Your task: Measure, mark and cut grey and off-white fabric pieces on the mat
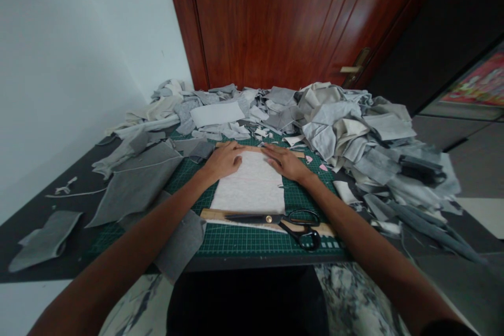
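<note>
A pale, light grey piece of fabric [250, 184] lies flat on a green cutting mat [244, 241]. Across its far edge runs a wooden ruler [252, 148]. My left hand [226, 159] rests on the ruler's left part, fingers stretched toward the middle. Flat on the right part lies my right hand [287, 161], its fingers extended over the ruler and the fabric's edge. A second wooden strip [214, 214] crosses the near edge of the fabric. Black-handled scissors [271, 218] lie on that strip, pointing left, touched by neither hand.
Grey and white fabric scraps [334, 115] are heaped along the back and right. Larger dark grey pieces [145, 178] lie on the left, one [181, 244] under my left forearm. A black object [421, 168] sits on the right heap. Behind the table stands a wooden door [268, 21].
</note>
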Demonstrator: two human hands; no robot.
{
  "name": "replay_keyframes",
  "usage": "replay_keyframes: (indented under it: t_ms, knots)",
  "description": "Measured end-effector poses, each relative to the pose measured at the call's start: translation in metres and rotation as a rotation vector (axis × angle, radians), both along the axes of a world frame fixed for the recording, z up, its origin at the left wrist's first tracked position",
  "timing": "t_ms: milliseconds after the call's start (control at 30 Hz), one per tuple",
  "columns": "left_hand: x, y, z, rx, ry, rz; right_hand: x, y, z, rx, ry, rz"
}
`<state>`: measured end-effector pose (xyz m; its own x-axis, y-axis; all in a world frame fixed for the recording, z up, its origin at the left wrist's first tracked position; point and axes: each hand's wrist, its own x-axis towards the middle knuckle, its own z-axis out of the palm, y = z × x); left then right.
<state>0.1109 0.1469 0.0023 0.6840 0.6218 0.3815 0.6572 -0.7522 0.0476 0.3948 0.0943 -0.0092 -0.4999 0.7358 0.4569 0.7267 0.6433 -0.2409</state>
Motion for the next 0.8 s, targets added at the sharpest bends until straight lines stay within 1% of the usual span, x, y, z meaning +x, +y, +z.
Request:
replay_keyframes:
  t_ms: [33,100,200,267,333,367,433,467,533,567,600,633,667,733,767,800]
  knots:
    - [0.000,-0.001,0.000,0.010,0.023,-0.002,0.000,0.000,-0.001,-0.030,0.005,0.041]
    - [0.000,-0.002,0.000,0.010,0.048,-0.010,0.000,0.001,-0.003,-0.052,0.022,0.055]
    - [-0.001,-0.001,-0.001,-0.012,0.041,-0.026,0.001,0.001,-0.009,-0.037,0.029,-0.004]
    - [-0.001,0.000,-0.002,-0.017,0.028,-0.027,-0.001,0.001,-0.012,-0.060,0.004,-0.024]
    - [0.000,0.000,-0.003,-0.014,0.026,-0.024,-0.003,-0.001,-0.012,-0.091,-0.045,-0.043]
    - [0.000,0.000,-0.003,-0.013,0.027,-0.022,-0.003,-0.002,-0.008,-0.084,-0.072,-0.068]
    - [0.000,-0.001,-0.003,-0.014,0.029,-0.016,0.006,-0.005,0.008,0.007,-0.105,-0.189]
    - [0.000,-0.002,-0.002,-0.016,0.028,-0.014,0.015,-0.006,0.020,0.089,-0.105,-0.288]
    - [0.000,-0.004,-0.001,-0.021,0.024,-0.017,0.046,-0.006,0.048,0.253,-0.033,-0.607]
    - [0.000,-0.004,-0.001,-0.023,0.022,-0.021,0.065,-0.004,0.061,0.281,-0.013,-0.759]
    - [-0.001,-0.005,0.000,-0.026,0.019,-0.024,0.087,-0.001,0.072,0.259,-0.016,-0.880]
    - [-0.001,-0.006,0.000,-0.028,0.017,-0.024,0.109,0.003,0.080,0.192,-0.045,-0.965]
    - [-0.001,-0.006,0.000,-0.030,0.015,-0.020,0.130,0.008,0.085,0.081,-0.093,-1.020]
    - [0.000,-0.006,-0.001,-0.034,0.011,-0.010,0.166,0.018,0.084,-0.152,-0.160,-1.070]
    - [0.000,-0.006,-0.002,-0.034,0.007,-0.007,0.178,0.022,0.080,-0.209,-0.167,-1.083]
    - [0.000,-0.005,-0.003,-0.033,0.001,-0.008,0.188,0.025,0.074,-0.212,-0.180,-1.084]
